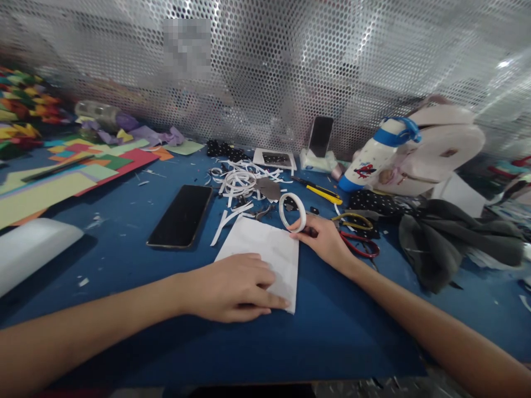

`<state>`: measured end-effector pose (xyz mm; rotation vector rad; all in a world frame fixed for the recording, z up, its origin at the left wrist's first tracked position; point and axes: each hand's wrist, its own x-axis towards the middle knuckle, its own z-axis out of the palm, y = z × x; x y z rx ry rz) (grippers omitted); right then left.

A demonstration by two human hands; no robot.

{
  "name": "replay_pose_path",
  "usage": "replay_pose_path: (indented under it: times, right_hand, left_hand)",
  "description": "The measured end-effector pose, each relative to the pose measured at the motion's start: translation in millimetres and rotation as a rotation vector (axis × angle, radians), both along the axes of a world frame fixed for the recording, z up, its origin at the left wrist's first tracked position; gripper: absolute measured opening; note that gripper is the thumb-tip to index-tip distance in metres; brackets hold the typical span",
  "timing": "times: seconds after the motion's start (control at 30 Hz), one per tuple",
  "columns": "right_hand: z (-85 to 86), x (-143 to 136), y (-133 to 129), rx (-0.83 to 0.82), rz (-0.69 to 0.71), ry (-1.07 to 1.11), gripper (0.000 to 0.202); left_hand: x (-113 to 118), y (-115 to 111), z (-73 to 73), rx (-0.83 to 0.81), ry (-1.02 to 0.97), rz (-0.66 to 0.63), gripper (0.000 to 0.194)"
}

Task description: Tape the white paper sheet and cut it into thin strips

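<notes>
My left hand [238, 287] lies palm down on a sheet of white paper [265, 237], its fingers stretched toward the paper's right edge. At the paper's far right corner my right hand [326, 237] pinches a thin white roll of tape [303, 209], held upright so its round hole faces me. Just beyond the paper is a loose heap of white paper strips [240, 185], with dark scraps beside it. To the right of my right hand lie scissors with red handles [365, 246] and a tool with yellow handles [359, 221].
A black phone [180, 215] lies left of the paper. Coloured paper sheets [103, 168] spread at the left, near a white roll [37, 243]. Farther back are a yellow cutter [326, 194], a propped phone [321, 135], a bottle [373, 157], a pale bag [443, 143] and dark cloth [443, 237].
</notes>
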<state>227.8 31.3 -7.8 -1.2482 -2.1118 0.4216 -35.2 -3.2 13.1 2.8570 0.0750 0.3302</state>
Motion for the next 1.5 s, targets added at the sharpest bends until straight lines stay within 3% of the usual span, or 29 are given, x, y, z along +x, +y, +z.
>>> replay_pose_path:
  times: [0.57, 1.5]
  right_hand:
    - [-0.1, 1.4, 0.9, -0.049, -0.025, 0.056, 0.013]
    - [3.5, -1.9, -4.9, 0.013, 0.010, 0.042, 0.014]
  left_hand:
    - [-0.3, 1.1, 1.5, -0.005, 0.020, -0.021, 0.033]
    - [1.2, 2.6, 2.0, -0.063, 0.028, -0.018, 0.033]
